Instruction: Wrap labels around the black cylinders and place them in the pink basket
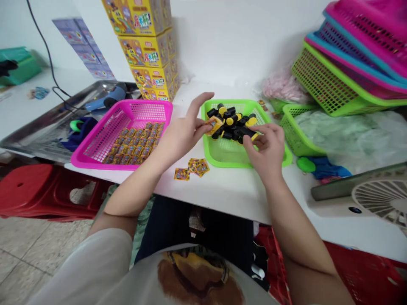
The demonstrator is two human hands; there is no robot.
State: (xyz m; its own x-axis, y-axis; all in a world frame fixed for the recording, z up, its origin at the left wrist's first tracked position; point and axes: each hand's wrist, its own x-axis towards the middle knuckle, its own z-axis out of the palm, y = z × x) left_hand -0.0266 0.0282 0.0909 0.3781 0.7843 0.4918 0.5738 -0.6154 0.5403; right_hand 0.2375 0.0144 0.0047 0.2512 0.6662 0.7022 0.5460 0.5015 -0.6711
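Observation:
My left hand (187, 133) pinches a small printed yellow-orange wrapper (214, 125) above the left side of a green basket (222, 163). Over the same basket's right side, my right hand (267, 148) grips a black cylinder with a yellow end (251, 134). Beneath both hands, the basket holds a heap of loose black and yellow cylinders (230, 120). On the white table in front lie several square printed wrappers (199, 166). To the left, a pink basket (92, 159) contains rows of cylinders covered in the same kind of print (135, 146).
Yellow printed boxes (149, 51) are stacked behind the pink basket. A metal tray (28, 131) lies farther left. Stacked coloured baskets (333, 80), a green basket with clear plastic bags (295, 131) and a fan (378, 195) crowd the right. A red stool (28, 186) stands below, left.

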